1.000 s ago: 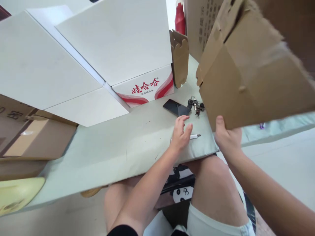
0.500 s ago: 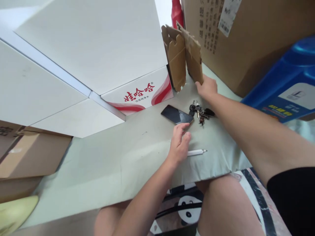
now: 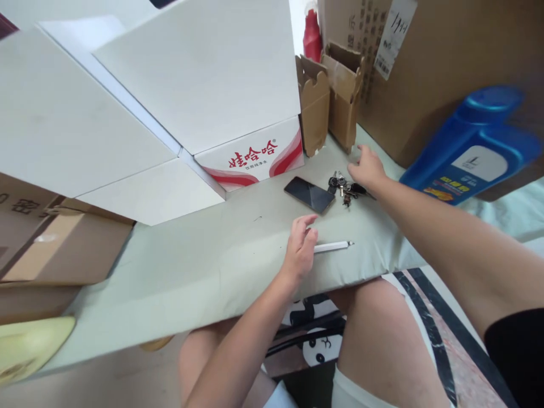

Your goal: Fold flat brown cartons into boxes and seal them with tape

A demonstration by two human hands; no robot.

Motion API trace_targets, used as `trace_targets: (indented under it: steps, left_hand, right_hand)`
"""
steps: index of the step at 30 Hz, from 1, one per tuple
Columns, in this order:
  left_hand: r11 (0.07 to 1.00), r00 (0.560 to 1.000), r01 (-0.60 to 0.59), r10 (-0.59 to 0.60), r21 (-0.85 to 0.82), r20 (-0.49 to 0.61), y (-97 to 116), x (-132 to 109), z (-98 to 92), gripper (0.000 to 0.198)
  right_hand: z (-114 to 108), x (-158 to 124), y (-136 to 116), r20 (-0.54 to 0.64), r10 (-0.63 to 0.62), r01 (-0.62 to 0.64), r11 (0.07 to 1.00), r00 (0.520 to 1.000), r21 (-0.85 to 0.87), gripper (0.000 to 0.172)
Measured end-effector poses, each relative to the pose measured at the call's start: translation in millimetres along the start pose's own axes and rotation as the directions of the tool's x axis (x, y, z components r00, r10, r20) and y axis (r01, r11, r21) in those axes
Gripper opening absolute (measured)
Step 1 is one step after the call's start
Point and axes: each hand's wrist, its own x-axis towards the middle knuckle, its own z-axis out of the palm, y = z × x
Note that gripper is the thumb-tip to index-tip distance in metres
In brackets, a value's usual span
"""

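My right hand [image 3: 369,169] is just in front of a narrow open-topped cardboard box [image 3: 343,113], its thumb and forefinger apart and nothing between them. A second narrow cardboard box [image 3: 314,112] stands beside that one, on its left. My left hand [image 3: 301,246] hovers low over the pale cloth, fingers loosely bent and apart, holding nothing. By its thumb side lies a white pen [image 3: 334,247], one end partly hidden behind the hand. Beyond those fingers a dark phone [image 3: 309,195] lies flat. A bunch of keys [image 3: 343,186] rests between the phone and my right wrist.
A white carton [image 3: 255,164] with red lettering fills the back left. A large brown carton [image 3: 429,85] stands at the back right, with a blue bottle [image 3: 463,153] before it. A red bottle [image 3: 312,39] is behind the narrow boxes. Brown cartons [image 3: 89,243] sit at left.
My right hand has let go of the right narrow box, which now stands upright beside the other, and has drawn back slightly. My left hand has stayed near the pen and phone.
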Motion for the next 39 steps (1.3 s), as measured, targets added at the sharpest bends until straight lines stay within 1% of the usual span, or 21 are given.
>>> trace_targets:
  steps: [2, 3, 5, 6, 8, 9, 10, 12, 14, 16, 18, 20, 22, 25, 28, 31, 32, 33, 35, 37, 39]
  left_hand:
    - [0.999, 0.999, 0.025, -0.024, 0.021, -0.041, -2, -12, -17.9, 0.027]
    - [0.999, 0.997, 0.036, -0.033, 0.039, -0.064, -4, -18, -29.3, 0.026]
    - [0.995, 0.993, 0.050, -0.040, 0.085, -0.111, -7, -31, -55.4, 0.025]
    - [0.993, 0.988, 0.059, -0.043, 0.104, -0.150, -8, -38, -69.2, 0.024]
    - [0.991, 0.967, 0.098, -0.072, 0.095, -0.244, -10, -51, -96.0, 0.022]
    - [0.990, 0.951, 0.124, -0.099, 0.069, -0.292, -10, -57, -108.4, 0.021]
    - [0.988, 0.933, 0.146, -0.125, 0.039, -0.337, -10, -63, -120.2, 0.021]
    - [0.986, 0.895, 0.167, -0.153, -0.005, -0.419, -9, -76, -141.8, 0.021]
    - [0.987, 0.861, 0.161, -0.144, -0.007, -0.489, -9, -87, -162.1, 0.021]
    - [0.988, 0.829, 0.151, -0.120, 0.012, -0.546, -10, -98, -182.9, 0.022]
    - [0.989, 0.802, 0.140, -0.085, 0.047, -0.591, -13, -108, -205.3, 0.024]
    - [0.987, 0.775, 0.133, -0.044, 0.094, -0.631, -15, -117, -230.3, 0.027]
    - [0.980, 0.741, 0.137, -0.003, 0.147, -0.671, -15, -122, -259.3, 0.027]
    - [0.957, 0.685, 0.162, 0.066, 0.240, -0.726, -6, -122, -312.6, 0.024]
    - [0.918, 0.651, 0.182, 0.155, 0.351, -0.743, 20, -110, -379.3, 0.029]
    - [0.866, 0.629, 0.206, 0.240, 0.456, -0.740, 53, -93, -450.1, 0.033]
    - [0.783, 0.646, 0.268, 0.287, 0.562, -0.707, 63, -87, -471.3, 0.035]
    - [0.691, 0.666, 0.338, 0.305, 0.640, -0.681, 71, -82, -490.0, 0.038]
    - [0.508, 0.703, 0.475, 0.273, 0.719, -0.657, 82, -75, -518.0, 0.047]
    - [0.436, 0.687, 0.536, 0.273, 0.723, -0.673, 87, -71, -532.8, 0.066]
    - [0.313, 0.629, 0.668, 0.249, 0.675, -0.737, 88, -70, -536.7, 0.088]
  right_hand:
    - [-4, -24, -11, -0.004, -0.026, 0.026, 1.000, 1.000, -0.003, 0.067]
    - [-4, -39, -19, -0.010, -0.068, 0.068, 0.998, 0.998, 0.004, 0.063]
    - [0, -74, -38, 0.018, -0.211, 0.211, 0.977, 0.977, 0.032, 0.056]
    - [5, -94, -49, 0.034, -0.297, 0.296, 0.954, 0.954, 0.048, 0.054]
    - [19, -138, -72, 0.072, -0.480, 0.468, 0.874, 0.875, 0.131, 0.051]
    - [28, -161, -83, 0.104, -0.547, 0.524, 0.831, 0.830, 0.185, 0.050]
    - [38, -185, -95, 0.140, -0.589, 0.549, 0.800, 0.796, 0.242, 0.048]
    - [59, -231, -117, 0.247, -0.621, 0.537, 0.775, 0.744, 0.333, 0.048]
    - [79, -271, -139, 0.322, -0.660, 0.542, 0.746, 0.679, 0.386, 0.047]
    - [97, -303, -159, 0.377, -0.691, 0.554, 0.721, 0.617, 0.417, 0.047]
    - [113, -325, -177, 0.420, -0.709, 0.568, 0.705, 0.566, 0.425, 0.049]
    - [126, -338, -189, 0.453, -0.716, 0.587, 0.697, 0.531, 0.412, 0.050]
    - [136, -347, -195, 0.476, -0.716, 0.611, 0.692, 0.511, 0.386, 0.048]
    - [145, -357, -195, 0.462, -0.739, 0.720, 0.642, 0.490, 0.262, 0.043]
    - [147, -363, -190, 0.411, -0.781, 0.824, 0.556, 0.470, 0.113, 0.040]
    - [147, -364, -189, 0.389, -0.801, 0.853, 0.518, 0.454, 0.070, 0.038]
    - [147, -364, -189, 0.388, -0.804, 0.857, 0.510, 0.450, 0.064, 0.038]
    - [147, -364, -189, 0.388, -0.805, 0.860, 0.507, 0.448, 0.060, 0.038]
    - [147, -364, -190, 0.387, -0.807, 0.863, 0.502, 0.446, 0.054, 0.038]
    - [147, -364, -190, 0.380, -0.811, 0.866, 0.498, 0.445, 0.049, 0.037]
    - [147, -364, -190, 0.369, -0.817, 0.871, 0.489, 0.444, 0.035, 0.036]
